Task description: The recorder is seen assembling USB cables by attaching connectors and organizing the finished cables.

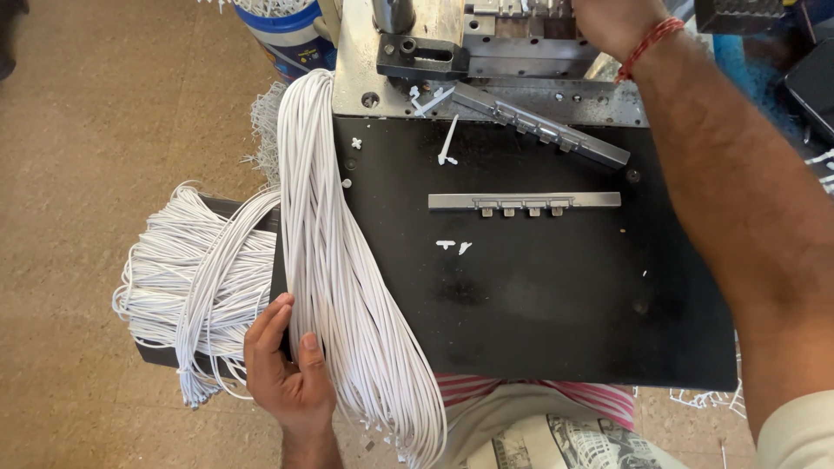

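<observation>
Head view: left hand [287, 369] at seven o'clock, fingers curled around a thick bundle of white cords [347, 260] — draped over the left edge of the black desk [539, 304], presumably so loose ends hang free. More looped cord [178, 278] piled at nine o'clock. Right hand [612, 22] at one o'clock, up against the metal press [469, 52], cut off by the frame — grip impossible to tell. Two grey metal bars [526, 201] lying mid-desk within easy reach. White plastic scraps [447, 148] scattered near twelve. Blue-and-white bucket [291, 35] half hidden behind.
</observation>
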